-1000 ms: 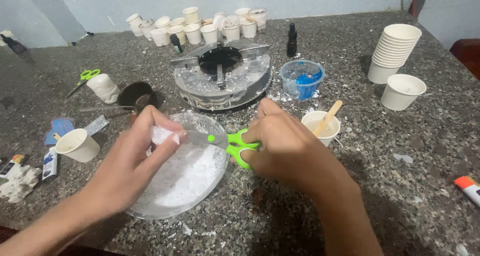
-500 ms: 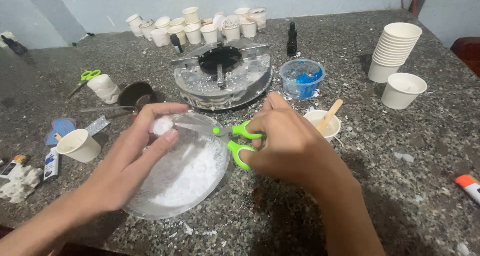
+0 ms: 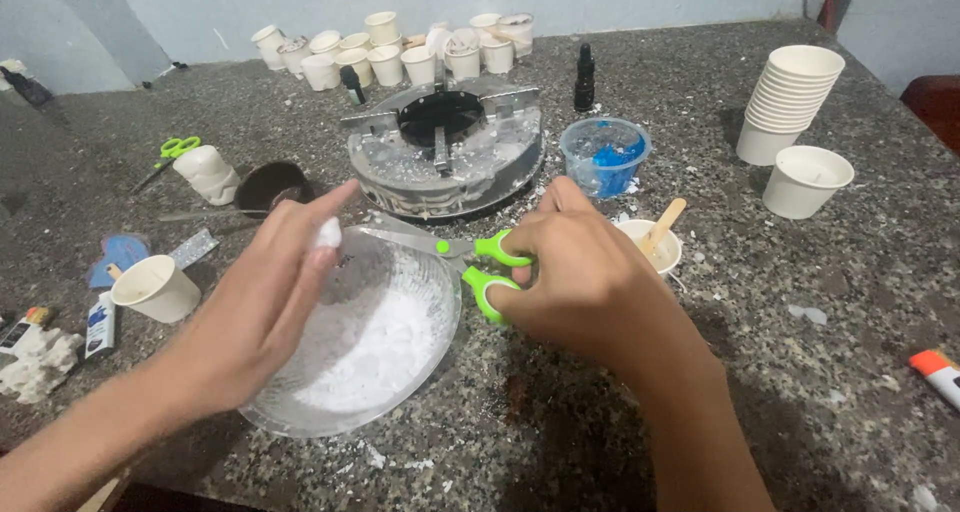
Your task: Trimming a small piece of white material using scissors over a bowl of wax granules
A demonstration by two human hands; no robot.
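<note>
Above a clear glass bowl (image 3: 400, 372) of white powder, the left hand (image 3: 265, 312) has its grip pinched on a small white lump (image 3: 328, 233). Just right, the right hand (image 3: 585, 277) clamps green-handled scissors (image 3: 470, 262), blades pointing toward the lump, over the speckled worktop (image 3: 800, 372).

The clear glass bowl (image 3: 400, 372) looks glossy and holds matt white powder (image 3: 375, 357). The scissors (image 3: 470, 262) have shiny metal blades and smooth green plastic handles. At twelve o'clock from the bowl sits a dull grey metal mould (image 3: 445, 152), crusted white. The speckled stone tabletop (image 3: 800, 372) looks rough and matt.
</note>
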